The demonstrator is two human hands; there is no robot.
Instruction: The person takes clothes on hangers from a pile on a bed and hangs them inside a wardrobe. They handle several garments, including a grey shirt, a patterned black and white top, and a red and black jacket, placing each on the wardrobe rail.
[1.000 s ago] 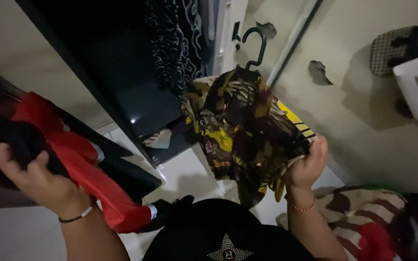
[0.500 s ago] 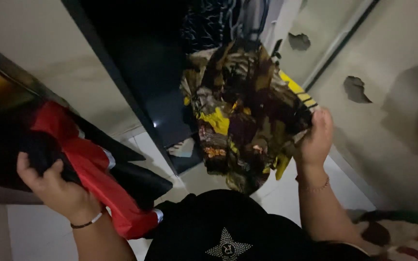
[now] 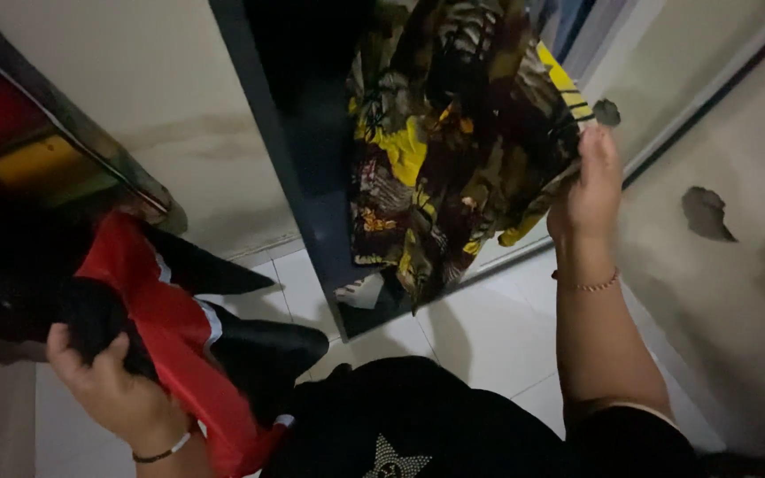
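White glossy floor tiles [image 3: 498, 341] and a pale, scuffed wall [image 3: 737, 292] frame a dim corner beside a dark open wardrobe [image 3: 312, 159], seen from above the person's head. At upper centre, the right hand [image 3: 588, 190] is raised and closed on the edge of a patterned garment in yellow, brown and black fabric [image 3: 440, 150], which hangs in loose folds in front of the wardrobe's dark opening, its lowest point dangling above the floor. A thin beaded bracelet [image 3: 588, 283] circles the right wrist. Low at the left, the left hand [image 3: 112, 389] grips a bunched red and black garment with white trim [image 3: 174, 327], fingers curled into the dark cloth while the red part drapes down toward the person's black top with a studded star [image 3: 400, 434]. A dark and white band [image 3: 163, 451] sits on the left wrist. Both hands are well apart, each clamped on its own piece of clothing. Patches of chipped paint [image 3: 706, 212] mark the wall at right, near the raised arm.
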